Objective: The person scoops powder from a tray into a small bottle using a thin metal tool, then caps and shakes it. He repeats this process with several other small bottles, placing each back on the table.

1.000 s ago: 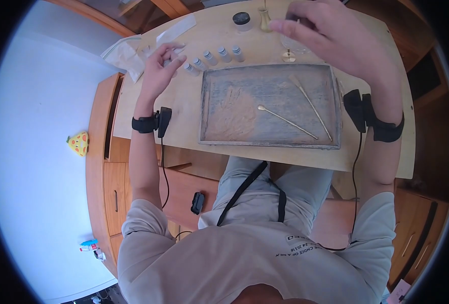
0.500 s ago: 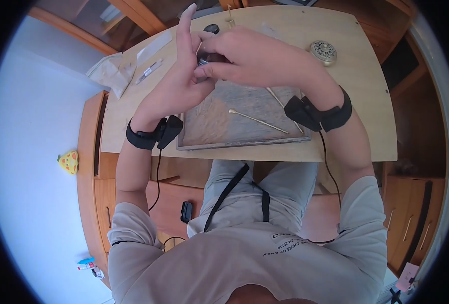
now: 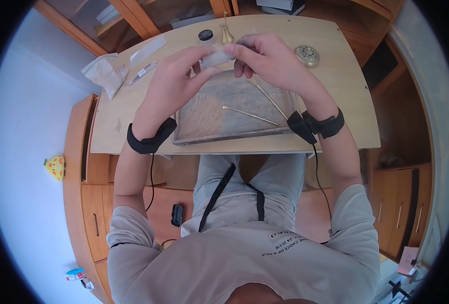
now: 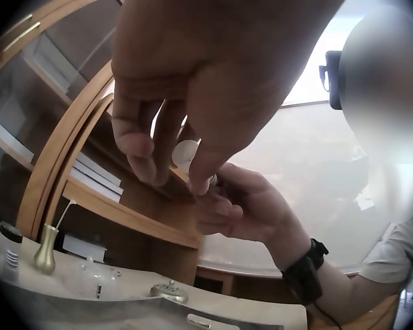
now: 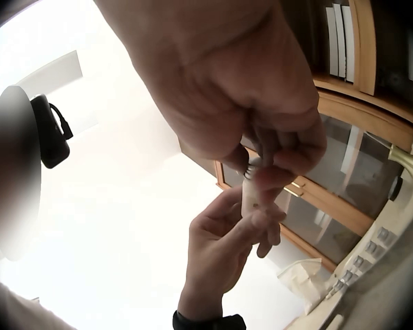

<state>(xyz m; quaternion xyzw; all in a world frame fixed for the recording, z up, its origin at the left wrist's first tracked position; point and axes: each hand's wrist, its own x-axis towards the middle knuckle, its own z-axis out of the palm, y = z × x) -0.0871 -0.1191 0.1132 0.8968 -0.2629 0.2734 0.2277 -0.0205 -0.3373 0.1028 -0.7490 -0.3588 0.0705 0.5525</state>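
Note:
Raised over the far edge of a wooden tray (image 3: 234,135), both hands meet at a small pale vial (image 5: 250,198). My left hand (image 3: 179,76) pinches the vial's body between thumb and fingers. My right hand (image 3: 270,58) grips its upper end, where ridges like a screw neck show in the right wrist view; the fingers hide most of that end. In the left wrist view the round pale end of the vial (image 4: 185,155) shows between the left fingers. Brown powder (image 3: 201,119) and two thin brass tools, a shorter one (image 3: 250,114) and a longer one (image 3: 270,99), lie in the tray.
Behind the hands stand a dark-lidded jar (image 3: 205,35) and a brass vase (image 3: 226,34). A pierced brass tin (image 3: 307,55) sits at the right. Leftward lie a plastic bag (image 3: 105,73), a pen (image 3: 143,72) and a white strip (image 3: 148,49). Several vials (image 5: 361,263) stand in a row.
My hands were apart a second ago, the right over the back right of the table, the left near the vials. They came together, then moved farther over the tray's back edge, the left fingers curling in.

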